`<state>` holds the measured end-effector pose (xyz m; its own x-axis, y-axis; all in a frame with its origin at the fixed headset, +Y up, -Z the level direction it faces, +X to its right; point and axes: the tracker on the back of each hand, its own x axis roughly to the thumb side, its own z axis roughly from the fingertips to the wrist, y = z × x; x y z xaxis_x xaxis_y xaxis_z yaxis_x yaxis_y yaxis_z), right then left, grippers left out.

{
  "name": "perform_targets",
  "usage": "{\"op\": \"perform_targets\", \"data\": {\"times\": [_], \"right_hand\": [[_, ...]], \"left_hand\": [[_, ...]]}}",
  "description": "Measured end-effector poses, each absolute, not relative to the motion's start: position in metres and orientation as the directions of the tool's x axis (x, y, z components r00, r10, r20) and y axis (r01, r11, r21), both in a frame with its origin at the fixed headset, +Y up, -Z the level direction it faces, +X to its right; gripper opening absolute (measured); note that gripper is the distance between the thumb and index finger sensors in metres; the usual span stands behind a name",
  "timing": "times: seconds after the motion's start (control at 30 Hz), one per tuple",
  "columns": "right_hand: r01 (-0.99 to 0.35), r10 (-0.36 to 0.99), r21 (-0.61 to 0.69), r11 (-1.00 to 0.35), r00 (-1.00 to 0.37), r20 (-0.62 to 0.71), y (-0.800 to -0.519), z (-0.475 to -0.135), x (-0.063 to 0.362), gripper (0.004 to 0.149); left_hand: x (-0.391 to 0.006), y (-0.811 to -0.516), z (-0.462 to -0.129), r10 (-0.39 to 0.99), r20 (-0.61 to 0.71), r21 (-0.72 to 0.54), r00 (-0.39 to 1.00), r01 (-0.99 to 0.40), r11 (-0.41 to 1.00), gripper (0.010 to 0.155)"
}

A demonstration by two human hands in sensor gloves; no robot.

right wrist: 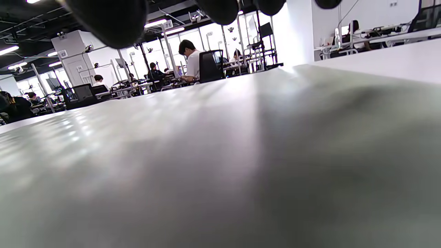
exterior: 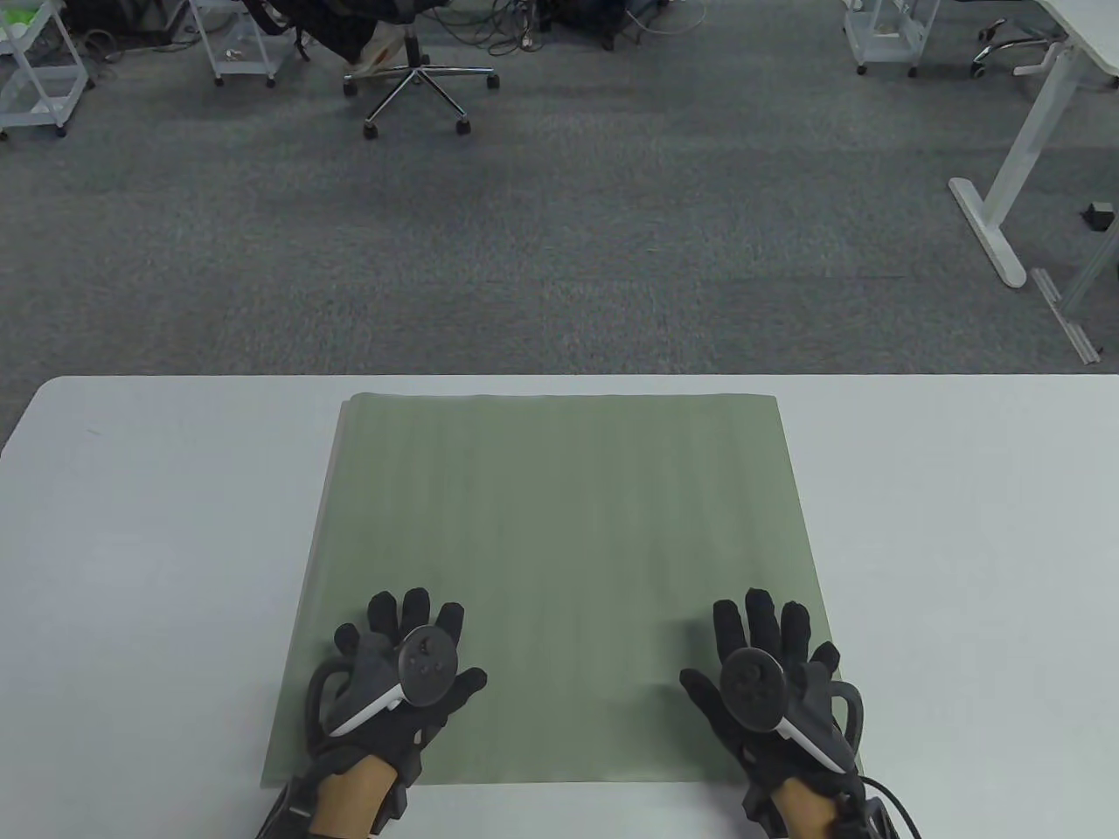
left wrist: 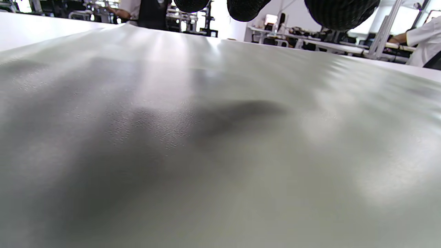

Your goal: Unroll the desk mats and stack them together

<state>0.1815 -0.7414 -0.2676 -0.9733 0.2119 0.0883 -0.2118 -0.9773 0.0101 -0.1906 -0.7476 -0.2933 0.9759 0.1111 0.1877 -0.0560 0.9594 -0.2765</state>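
A green desk mat [exterior: 559, 568] lies unrolled and flat on the white table [exterior: 140, 542]. At its far left edge a second layer shows under it, slightly offset. My left hand [exterior: 406, 651] lies spread, palm down, over the mat's near left part. My right hand [exterior: 765, 651] lies spread, palm down, over its near right part. Neither hand holds anything. In the left wrist view the mat [left wrist: 220, 148] fills the frame with fingertips [left wrist: 341, 13] at the top. In the right wrist view the mat [right wrist: 220, 165] fills the frame under the fingertips [right wrist: 110, 20].
The table's far edge runs just beyond the mat. Bare table lies to the left and to the right [exterior: 962, 542] of the mat. Beyond the table is grey carpet with an office chair [exterior: 420, 79] and a white desk leg [exterior: 1005, 192].
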Motion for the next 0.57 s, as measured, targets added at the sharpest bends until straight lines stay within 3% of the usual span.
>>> {"op": "perform_targets", "data": {"times": [0.57], "right_hand": [[-0.157, 0.157, 0.012, -0.988, -0.976, 0.150, -0.732, -0.265, 0.166, 0.085]], "left_hand": [[-0.195, -0.748, -0.292, 0.113, 0.168, -0.269, 0.979, -0.065, 0.961, 0.085]]}}
